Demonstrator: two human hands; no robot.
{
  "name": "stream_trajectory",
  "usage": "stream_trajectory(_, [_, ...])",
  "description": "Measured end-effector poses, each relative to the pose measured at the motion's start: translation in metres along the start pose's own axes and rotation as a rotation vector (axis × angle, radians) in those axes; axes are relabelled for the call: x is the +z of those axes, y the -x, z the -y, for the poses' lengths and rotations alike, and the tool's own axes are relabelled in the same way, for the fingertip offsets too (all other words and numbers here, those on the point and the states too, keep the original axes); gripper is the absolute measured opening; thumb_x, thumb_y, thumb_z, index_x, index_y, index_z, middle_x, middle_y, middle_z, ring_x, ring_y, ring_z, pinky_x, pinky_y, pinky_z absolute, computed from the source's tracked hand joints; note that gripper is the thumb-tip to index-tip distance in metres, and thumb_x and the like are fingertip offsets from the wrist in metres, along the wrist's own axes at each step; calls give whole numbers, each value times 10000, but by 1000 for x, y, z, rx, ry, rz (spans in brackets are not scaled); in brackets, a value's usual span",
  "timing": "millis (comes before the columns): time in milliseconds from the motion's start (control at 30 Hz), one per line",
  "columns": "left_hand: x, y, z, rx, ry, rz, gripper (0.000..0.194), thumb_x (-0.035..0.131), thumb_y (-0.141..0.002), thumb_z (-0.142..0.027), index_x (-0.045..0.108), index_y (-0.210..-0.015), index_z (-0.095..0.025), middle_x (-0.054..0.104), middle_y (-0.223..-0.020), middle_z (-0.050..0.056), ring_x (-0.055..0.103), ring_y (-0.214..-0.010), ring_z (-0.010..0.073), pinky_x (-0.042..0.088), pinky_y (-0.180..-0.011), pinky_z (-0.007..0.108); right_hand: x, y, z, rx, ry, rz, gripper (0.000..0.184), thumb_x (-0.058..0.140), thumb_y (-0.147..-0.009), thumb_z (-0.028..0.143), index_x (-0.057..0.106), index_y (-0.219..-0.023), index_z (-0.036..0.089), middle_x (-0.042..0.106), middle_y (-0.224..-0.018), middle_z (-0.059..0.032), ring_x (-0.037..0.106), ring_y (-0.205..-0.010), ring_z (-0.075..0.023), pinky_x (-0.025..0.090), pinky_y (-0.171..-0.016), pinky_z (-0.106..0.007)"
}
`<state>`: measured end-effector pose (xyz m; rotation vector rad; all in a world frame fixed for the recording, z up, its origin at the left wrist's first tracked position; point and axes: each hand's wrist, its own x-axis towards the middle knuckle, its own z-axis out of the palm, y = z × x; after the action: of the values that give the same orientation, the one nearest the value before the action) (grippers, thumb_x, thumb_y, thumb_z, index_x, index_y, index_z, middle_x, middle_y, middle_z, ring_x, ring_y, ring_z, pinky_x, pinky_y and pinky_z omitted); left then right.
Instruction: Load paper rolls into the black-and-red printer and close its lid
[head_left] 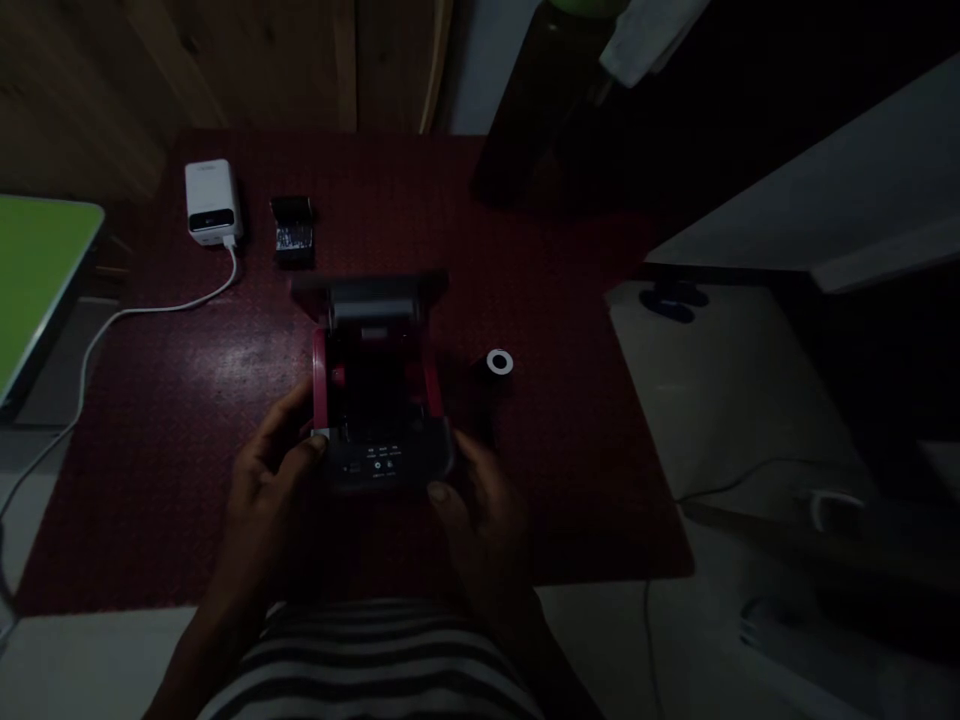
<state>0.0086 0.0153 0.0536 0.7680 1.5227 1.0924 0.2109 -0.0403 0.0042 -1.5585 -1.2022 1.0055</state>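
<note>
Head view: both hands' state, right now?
Left hand: holding left side of red-and-black boxy plastic device.
Right hand: holding its right side.

1 head-worn camera looks forward and down, framing the left hand (270, 470), right hand (484, 515) and red surface (562, 420) at close range.

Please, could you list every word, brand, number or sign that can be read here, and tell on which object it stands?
No word, brand or number is readable.
Black-and-red device: small white marks on its near panel, one of them round; too small and blurred to read.
White power bank: faint marking near its top, tiny mark on its dark strip; both unreadable.
</note>
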Motion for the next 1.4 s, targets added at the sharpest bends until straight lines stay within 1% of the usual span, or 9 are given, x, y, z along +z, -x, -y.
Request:
stream_trajectory(267, [-5, -2, 18, 199, -42, 48, 598, 793, -958, -499, 706, -1534, -360, 728, -1531, 25, 688, -1393, 316, 599, -1060, 379, -6, 0, -6, -37, 50, 70, 562, 715, -1046, 522, 628, -1558, 308, 787, -1449, -106, 787, -1282, -319, 668, -1061, -512])
stream_trajectory(400, [-12, -5, 29, 320, -114, 107, 617, 748, -1007, -528, 646, -1596, -376, 661, -1618, 32, 619, -1483, 345, 543, -1184, 463, -15, -7, 5, -124, 212, 19, 548, 695, -1046, 552, 667, -1509, 260, 798, -1419, -130, 785, -1287, -338, 665, -1071, -536])
stream_trajectory(567, [-16, -12, 45, 488, -187, 148, 670, 693, -1043, -574, 558, -1669, -376, 580, -1694, 58, 534, -1559, 377, 417, -1306, 574, -31, -45, 51, -400, 431, 56, 435, 716, -1064, 470, 701, -1434, 242, 807, -1406, -103, 774, -1296, -304, 649, -1104, -493])
stream_trajectory(733, [-15, -16, 51, 570, -200, 164, 662, 658, -1072, -556, 523, -1690, -360, 568, -1694, 77, 537, -1552, 366, 426, -1299, 578, -9, -90, 76, -706, 562, 163, 333, 506, -1135, 148, 721, -1388, 171, 835, -1323, -125, 777, -1235, -259, 615, -1098, -452])
stream_trajectory(800, [-16, -18, 52, 607, -203, 171, 665, 649, -1078, -556, 513, -1696, -352, 570, -1688, 84, 543, -1544, 362, 430, -1296, 578, 6, -102, 84, -692, 708, 288, 382, 457, -1106, 57, 755, -1328, 148, 854, -1234, -125, 785, -1150, -272, 615, -1027, -444])
stream_trajectory(933, [-16, -20, 54, 638, -212, 170, 649, 633, -1089, -548, 506, -1696, -357, 568, -1682, 85, 529, -1551, 354, 425, -1298, 575, 35, -117, 113, -454, 1146, 535, 394, 465, -1082, 14, 782, -1264, 160, 846, -1147, -147, 777, -1112, -302, 581, -968, -430])
stream_trajectory(1033, [-16, -21, 54, 640, -213, 185, 648, 633, -1092, -532, 498, -1701, -357, 565, -1684, 90, 523, -1554, 357, 420, -1300, 578, 47, -122, 131, -381, 1281, 648, 406, 419, -1106, 27, 770, -1252, 170, 833, -1146, -161, 792, -1082, -285, 579, -897, -379])
stream_trajectory(1233, [-16, -20, 54, 640, -209, 187, 656, 645, -1088, -515, 491, -1703, -350, 562, -1685, 98, 520, -1556, 359, 415, -1301, 584, 47, -129, 130, -425, 1280, 721, 357, 453, -1100, 35, 777, -1169, 168, 828, -1089, -142, 799, -1054, -265, 578, -869, -340])
stream_trajectory(1400, [-15, -20, 54, 635, -210, 179, 664, 646, -1082, -521, 493, -1700, -335, 566, -1679, 106, 534, -1544, 364, 433, -1288, 584, 40, -121, 129, -484, 1263, 604, 205, 611, -1050, 108, 778, -1161, 149, 829, -1084, -158, 769, -1074, -313, 605, -878, -395])
